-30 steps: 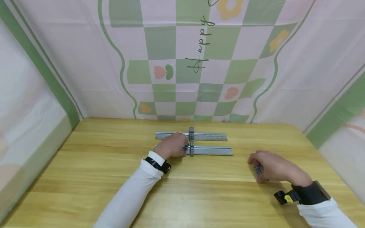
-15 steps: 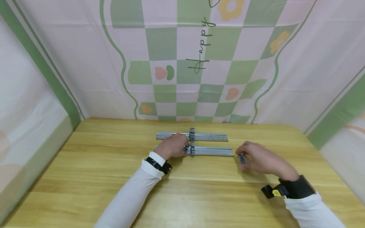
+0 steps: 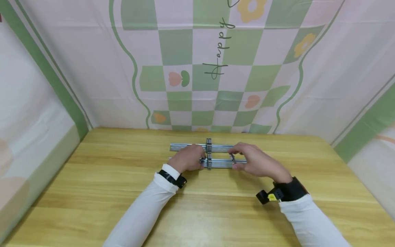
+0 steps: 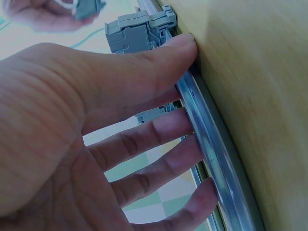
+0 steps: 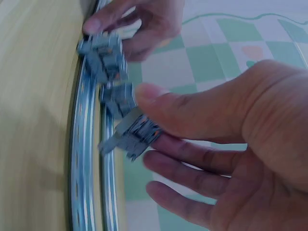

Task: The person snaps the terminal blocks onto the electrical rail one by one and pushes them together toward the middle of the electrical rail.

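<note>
Two slotted metal DIN rails lie parallel: a near DIN rail point(image 3: 220, 164) and a far DIN rail point(image 3: 179, 147). Grey terminal blocks point(image 3: 209, 162) sit clipped across the near one, and more terminal blocks point(image 3: 208, 144) on the far one. My left hand point(image 3: 187, 157) grips the near rail just left of its blocks, thumb on one side and fingers point(image 4: 166, 125) on the other. Between thumb and fingertips, my right hand point(image 3: 260, 161) pinches a loose grey terminal block point(image 5: 137, 134), tilted over the near rail, right of the mounted blocks.
The rails rest on a wooden table point(image 3: 197, 212) near its back edge. Behind it hangs a green-and-white checked cloth point(image 3: 203, 79). A black wrist camera point(image 3: 263, 197) juts from the right wrist, low over the table.
My right hand has carried the loose terminal block leftward and away from me, from right of the rails to over the near rail. My left hand has stayed on the rail.
</note>
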